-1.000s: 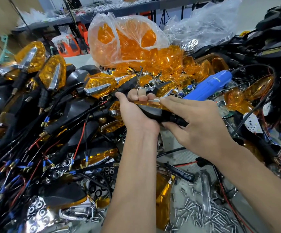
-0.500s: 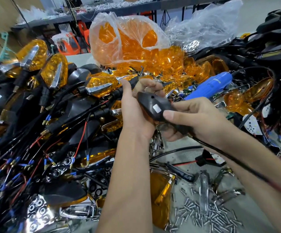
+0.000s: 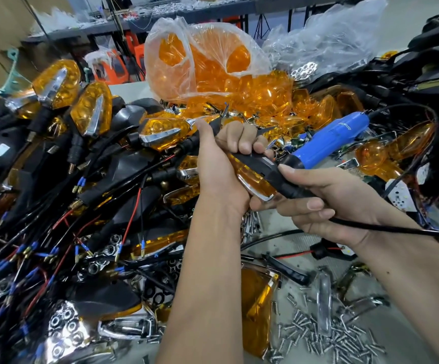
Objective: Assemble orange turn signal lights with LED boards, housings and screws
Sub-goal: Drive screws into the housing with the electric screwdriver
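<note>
Head view shows the left hand (image 3: 221, 169) curled around the front part of one turn signal light (image 3: 255, 177), with its thumb standing up and its fingers folded over the top of the black housing. The right hand (image 3: 326, 203) grips the black stalk of the same light between the thumb on top and the fingers below, and a black cable (image 3: 397, 228) runs out from this hand over the wrist toward the right. So the light is held in the air between both hands, touching both. Its long axis goes from upper left to lower right, with the orange lens and the chrome trim turned downward and toward the person, and the black back turned up. The blue electric screwdriver (image 3: 328, 143) lies on the pile just behind the right hand, its dark tip toward the hands, so I judge the right hand is the nearer one to take it; the left would then have to keep the light alone. Loose screws (image 3: 326, 334) lie on the table near the right forearm. A small pale label sits on the black housing and a mark is printed on the screwdriver body, but both are too small to read. Behind, a clear plastic bag (image 3: 207, 56) holds orange lenses.
</note>
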